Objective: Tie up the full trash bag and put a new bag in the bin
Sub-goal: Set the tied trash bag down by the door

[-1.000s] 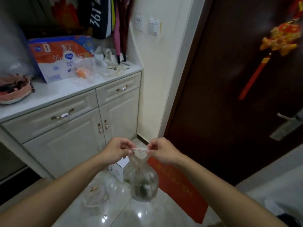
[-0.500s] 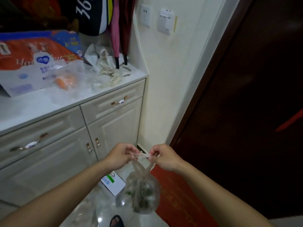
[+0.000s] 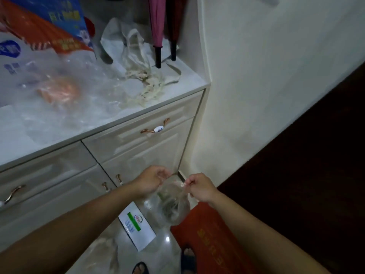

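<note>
I find the left hand and right hand each pinching a strip of the trash bag mouth, fingers curled closed on the thin film; the bag hangs just below the fingers, off the floor, above the red mat and beside a white carton; whether a knot is formed between the fingers I cannot tell. Risks, in my judgement: film slipping from either pinch would drop the bag; hard pulling could tear the strips; a loose knot may reopen.

Both arms reach forward, left hand and right hand pinching.
</note>
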`<act>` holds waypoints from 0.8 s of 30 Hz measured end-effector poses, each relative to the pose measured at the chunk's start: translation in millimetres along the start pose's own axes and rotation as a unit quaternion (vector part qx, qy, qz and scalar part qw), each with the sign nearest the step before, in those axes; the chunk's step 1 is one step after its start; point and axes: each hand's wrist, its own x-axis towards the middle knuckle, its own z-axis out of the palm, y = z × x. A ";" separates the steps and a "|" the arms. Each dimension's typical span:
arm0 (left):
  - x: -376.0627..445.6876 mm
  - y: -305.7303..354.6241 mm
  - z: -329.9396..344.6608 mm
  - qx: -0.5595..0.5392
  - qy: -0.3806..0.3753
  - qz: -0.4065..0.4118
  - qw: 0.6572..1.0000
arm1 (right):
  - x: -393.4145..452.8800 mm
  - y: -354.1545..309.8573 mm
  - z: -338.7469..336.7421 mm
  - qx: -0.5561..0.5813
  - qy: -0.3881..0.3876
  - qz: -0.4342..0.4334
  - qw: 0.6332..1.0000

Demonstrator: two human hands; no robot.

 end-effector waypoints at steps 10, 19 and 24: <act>127.9 -102.3 15.8 0.101 0.004 -0.064 0.993 | 199.2 64.3 45.4 -0.043 -0.039 0.006 0.998; 194.1 -180.5 45.5 0.155 0.036 -0.096 0.983 | 289.6 134.7 85.6 -0.123 -0.031 0.051 0.991; 201.7 -193.3 54.5 0.132 0.048 -0.130 0.982 | 292.6 147.7 92.4 -0.133 -0.040 0.040 0.990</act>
